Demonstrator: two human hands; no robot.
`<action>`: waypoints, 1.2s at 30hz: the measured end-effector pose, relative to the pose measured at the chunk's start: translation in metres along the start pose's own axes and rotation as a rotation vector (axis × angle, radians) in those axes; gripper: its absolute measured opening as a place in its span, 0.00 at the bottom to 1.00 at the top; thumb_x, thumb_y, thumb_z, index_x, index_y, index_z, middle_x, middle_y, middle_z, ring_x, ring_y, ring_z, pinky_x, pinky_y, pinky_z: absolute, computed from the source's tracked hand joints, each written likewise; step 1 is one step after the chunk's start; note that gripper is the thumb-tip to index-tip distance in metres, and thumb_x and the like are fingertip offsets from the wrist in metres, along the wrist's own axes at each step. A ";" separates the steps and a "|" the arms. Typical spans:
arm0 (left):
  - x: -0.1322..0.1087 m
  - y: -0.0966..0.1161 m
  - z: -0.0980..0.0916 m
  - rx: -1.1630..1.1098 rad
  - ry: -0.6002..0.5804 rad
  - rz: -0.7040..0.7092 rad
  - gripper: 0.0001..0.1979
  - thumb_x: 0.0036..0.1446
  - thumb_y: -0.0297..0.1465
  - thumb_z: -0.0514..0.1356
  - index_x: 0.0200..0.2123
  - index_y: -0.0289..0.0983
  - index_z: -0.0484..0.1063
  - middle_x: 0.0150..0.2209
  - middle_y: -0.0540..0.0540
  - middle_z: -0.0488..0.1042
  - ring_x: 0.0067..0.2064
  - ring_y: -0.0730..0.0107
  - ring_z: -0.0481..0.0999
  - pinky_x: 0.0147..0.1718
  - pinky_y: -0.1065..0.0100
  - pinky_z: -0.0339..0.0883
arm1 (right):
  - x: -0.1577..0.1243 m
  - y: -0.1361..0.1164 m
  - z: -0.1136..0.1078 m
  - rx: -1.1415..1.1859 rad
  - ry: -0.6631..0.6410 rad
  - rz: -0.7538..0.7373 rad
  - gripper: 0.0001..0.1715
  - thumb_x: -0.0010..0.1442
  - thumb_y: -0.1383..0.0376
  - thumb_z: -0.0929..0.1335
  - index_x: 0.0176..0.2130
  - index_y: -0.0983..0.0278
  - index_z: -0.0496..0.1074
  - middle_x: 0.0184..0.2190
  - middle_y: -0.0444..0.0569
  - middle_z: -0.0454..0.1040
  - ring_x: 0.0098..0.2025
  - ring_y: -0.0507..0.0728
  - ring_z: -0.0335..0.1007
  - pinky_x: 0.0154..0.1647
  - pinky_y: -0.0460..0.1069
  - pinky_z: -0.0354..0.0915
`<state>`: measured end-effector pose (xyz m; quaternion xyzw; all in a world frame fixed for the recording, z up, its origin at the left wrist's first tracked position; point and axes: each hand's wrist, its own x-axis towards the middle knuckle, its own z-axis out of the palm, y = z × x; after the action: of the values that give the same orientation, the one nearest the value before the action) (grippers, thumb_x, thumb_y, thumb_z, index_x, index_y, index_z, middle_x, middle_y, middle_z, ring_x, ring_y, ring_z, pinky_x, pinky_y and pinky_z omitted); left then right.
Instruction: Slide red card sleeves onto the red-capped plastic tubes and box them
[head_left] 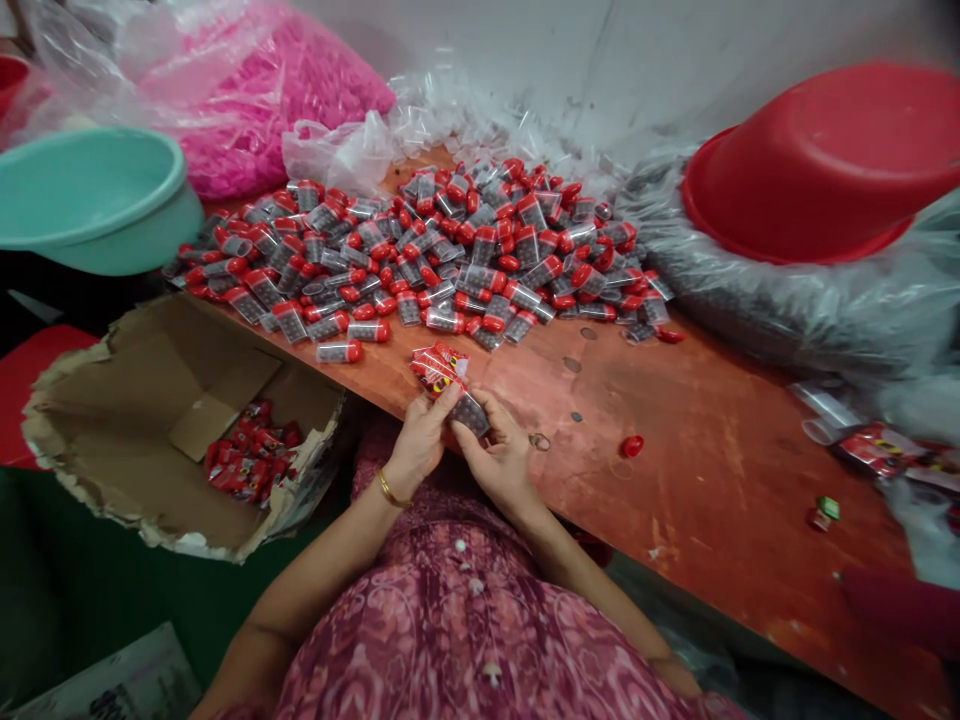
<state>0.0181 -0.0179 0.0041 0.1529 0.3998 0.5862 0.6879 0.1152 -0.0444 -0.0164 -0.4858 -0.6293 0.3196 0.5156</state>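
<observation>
My left hand (420,440) and my right hand (499,455) meet at the near edge of a worn orange table (712,470). Between them they pinch a small clear capsule (471,412) of dark bits, pushed part way into a red printed packet (437,367). The left fingers close on the packet's lower end; the right fingers close on the capsule. Just beyond the hands lies a big heap of red-capped capsules (442,250) spread across the table.
A torn cardboard box (142,400) holding red packets (251,455) stands left of my lap. A teal basin (90,195), a pink-filled bag (270,90), an upturned red basin (825,160) on a clear bag (787,300), and a loose red cap (632,445) surround the work.
</observation>
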 end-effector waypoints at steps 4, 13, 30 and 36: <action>0.000 0.005 0.001 -0.043 -0.036 -0.021 0.16 0.35 0.36 0.72 0.29 0.33 0.77 0.28 0.49 0.78 0.30 0.75 0.74 0.34 0.73 0.67 | 0.001 -0.004 0.005 0.198 0.008 0.099 0.19 0.56 0.63 0.67 0.49 0.59 0.67 0.44 0.48 0.73 0.45 0.55 0.70 0.48 0.51 0.66; -0.005 -0.005 -0.001 0.095 -0.038 0.000 0.23 0.38 0.44 0.69 0.34 0.32 0.75 0.24 0.49 0.76 0.17 0.79 0.66 0.14 0.75 0.58 | -0.001 -0.009 0.005 0.544 -0.065 0.422 0.15 0.56 0.53 0.66 0.35 0.62 0.66 0.20 0.37 0.66 0.14 0.44 0.56 0.15 0.42 0.54; -0.008 -0.013 -0.006 0.189 -0.026 0.111 0.19 0.42 0.45 0.66 0.26 0.33 0.75 0.24 0.49 0.75 0.29 0.71 0.73 0.32 0.70 0.65 | -0.001 0.001 -0.001 0.240 0.071 0.254 0.11 0.58 0.57 0.65 0.37 0.62 0.66 0.26 0.42 0.69 0.24 0.49 0.64 0.25 0.45 0.63; 0.004 -0.002 -0.006 0.121 -0.056 -0.030 0.21 0.38 0.45 0.68 0.24 0.32 0.74 0.24 0.45 0.76 0.27 0.70 0.74 0.29 0.70 0.65 | -0.005 0.002 0.000 0.285 0.029 0.330 0.14 0.57 0.54 0.65 0.38 0.62 0.65 0.22 0.39 0.67 0.16 0.46 0.54 0.16 0.43 0.53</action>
<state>0.0152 -0.0165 -0.0021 0.2045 0.4173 0.5461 0.6970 0.1160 -0.0488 -0.0195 -0.5091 -0.4820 0.4784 0.5288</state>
